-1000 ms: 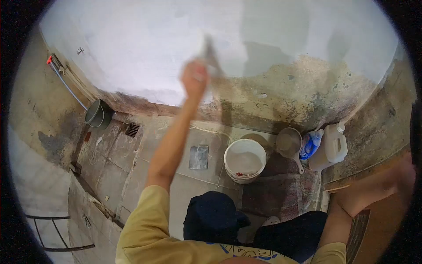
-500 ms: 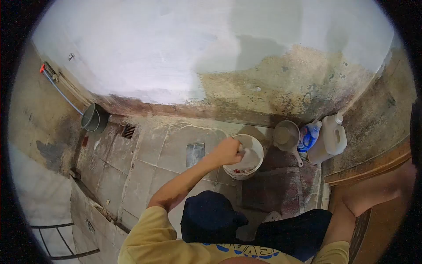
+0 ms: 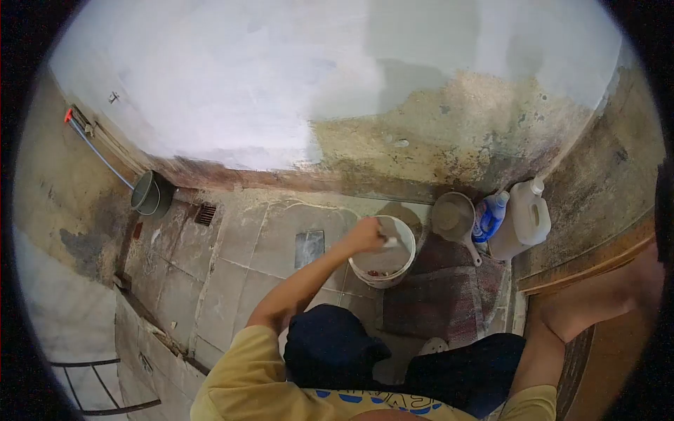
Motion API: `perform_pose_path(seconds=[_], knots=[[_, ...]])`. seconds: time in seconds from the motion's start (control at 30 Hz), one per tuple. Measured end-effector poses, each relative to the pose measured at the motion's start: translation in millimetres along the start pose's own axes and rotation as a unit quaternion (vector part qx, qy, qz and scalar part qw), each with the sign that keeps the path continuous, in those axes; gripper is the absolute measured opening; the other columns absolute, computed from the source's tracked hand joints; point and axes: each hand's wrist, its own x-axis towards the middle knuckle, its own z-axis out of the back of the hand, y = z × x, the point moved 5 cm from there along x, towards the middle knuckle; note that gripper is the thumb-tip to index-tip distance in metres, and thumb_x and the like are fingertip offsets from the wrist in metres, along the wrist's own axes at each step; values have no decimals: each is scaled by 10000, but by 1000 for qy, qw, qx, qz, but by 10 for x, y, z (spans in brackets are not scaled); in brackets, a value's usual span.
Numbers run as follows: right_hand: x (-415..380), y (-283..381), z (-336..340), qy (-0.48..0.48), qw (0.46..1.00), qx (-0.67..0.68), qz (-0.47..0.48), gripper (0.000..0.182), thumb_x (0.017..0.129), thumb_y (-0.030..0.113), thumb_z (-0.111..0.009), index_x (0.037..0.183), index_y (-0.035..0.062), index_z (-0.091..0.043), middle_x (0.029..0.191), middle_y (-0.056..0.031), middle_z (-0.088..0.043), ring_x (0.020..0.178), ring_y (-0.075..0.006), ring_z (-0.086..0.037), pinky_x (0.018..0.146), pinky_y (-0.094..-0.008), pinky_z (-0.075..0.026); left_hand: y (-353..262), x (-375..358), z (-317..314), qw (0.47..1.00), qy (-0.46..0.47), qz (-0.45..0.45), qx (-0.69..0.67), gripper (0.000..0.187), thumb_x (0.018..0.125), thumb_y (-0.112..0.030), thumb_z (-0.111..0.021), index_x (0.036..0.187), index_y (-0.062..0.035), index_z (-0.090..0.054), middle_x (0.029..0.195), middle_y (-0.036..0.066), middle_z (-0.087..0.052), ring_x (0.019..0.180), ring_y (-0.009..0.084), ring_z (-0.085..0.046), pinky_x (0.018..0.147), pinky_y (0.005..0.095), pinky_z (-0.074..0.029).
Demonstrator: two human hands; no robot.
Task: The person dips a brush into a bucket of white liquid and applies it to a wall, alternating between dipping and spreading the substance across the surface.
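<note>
My left hand (image 3: 370,236) is closed over the white bucket (image 3: 381,282). A small pale thing shows at its fingertips; what it is I cannot make out. Inside the bucket are a greyish content and some reddish bits near the front rim. My right forearm (image 3: 597,302) reaches to the right edge of the picture, where the hand is lost in the dark border.
Right of the bucket stand a dipper (image 3: 453,216) with a handle, a blue bottle (image 3: 489,217) and a pale jug (image 3: 521,221). A dark bucket (image 3: 152,194) stands far left near a floor drain (image 3: 205,215). A partly white wall (image 3: 232,91) rises behind.
My left hand has shifted slightly within the bucket's opening, and more of the pale thing shows at its fingers. The view has moved a little.
</note>
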Motion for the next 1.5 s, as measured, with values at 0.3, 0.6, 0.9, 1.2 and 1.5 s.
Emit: perform_pose_path(seconds=[0.3,0.6,0.9,1.2,1.5], knots=[[-76,-131,54,5,1000,-1,-28,528,990,236,-470,496,159,-302,415,65,-239,299,-55,-293,317,-208,-195,-379,-250,2276,844,-431,-32,-317,180,903,-91,-632,851,64,-707,743,71,-670,651,127,-595,617,271,-484],[-118,-58,-106,8,1000,17,-18,463,984,195,-480,552,136,-325,447,56,-271,309,-56,-287,304,-208,-198,-115,1,2728,731,-627,-112,-245,196,931,-69,-623,1022,97,-674,813,110,-681,691,143,-627,625,257,-511],[-170,-92,-179,18,998,57,-1,386,976,178,-497,623,113,-356,449,48,-283,305,-52,-286,280,-202,-200,-852,353,2164,742,-644,-185,24,131,881,-48,-632,978,-2,-706,865,135,-694,742,156,-644,649,286,-507],[-207,-40,-218,9,999,41,-18,361,981,152,-467,643,103,-351,452,49,-286,302,-51,-287,266,-205,-192,-70,79,2672,744,-641,-115,-152,158,939,-55,-603,1028,16,-712,912,65,-710,742,98,-622,625,239,-513],[-143,-26,-250,34,996,83,11,374,979,136,-460,626,103,-342,455,45,-289,298,-50,-285,258,-201,-192,-448,281,2435,730,-665,-153,30,126,846,-57,-669,962,-24,-705,820,63,-672,718,136,-591,624,267,-475]])
